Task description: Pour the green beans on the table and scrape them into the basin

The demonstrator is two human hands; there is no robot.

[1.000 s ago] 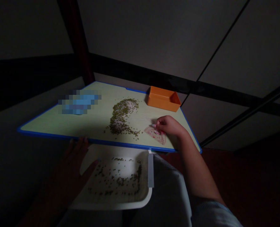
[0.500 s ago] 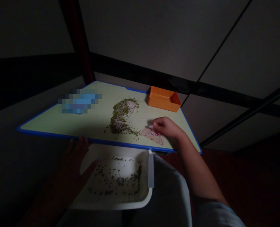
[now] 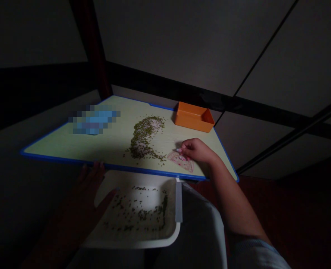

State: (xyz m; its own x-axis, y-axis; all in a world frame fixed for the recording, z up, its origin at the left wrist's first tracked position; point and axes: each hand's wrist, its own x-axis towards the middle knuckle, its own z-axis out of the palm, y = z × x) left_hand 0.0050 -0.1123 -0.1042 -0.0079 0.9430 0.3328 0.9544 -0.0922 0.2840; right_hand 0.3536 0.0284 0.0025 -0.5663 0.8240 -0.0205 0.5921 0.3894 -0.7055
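Note:
My right hand [image 3: 196,149] rests at the right part of a pale table board [image 3: 115,149], its thumb and fingers pinched together. Pale tips show there, but whatever is between them cannot be made out. Under and beside those fingers lies a clear protractor [image 3: 188,166] with pink markings. To its left spreads a curved heap of small green beans [image 3: 143,130]. In shadow, my left hand [image 3: 84,194] is open, fingers apart at the board's blue front edge and thumb over a white plastic basin [image 3: 169,239]. Scattered dark beans [image 3: 144,215] lie in the basin.
An orange open box [image 3: 193,122] stands at the board's back right corner. At the back left lies a blue item [image 3: 98,121], blurred by pixels. Dark wall panels [image 3: 165,45] rise right behind the board. My clothed leg [image 3: 201,220] is beside the basin.
Almost nothing differs. The fingers of my right hand have shifted very slightly at the protractor; my left hand, the beans and the basin look the same.

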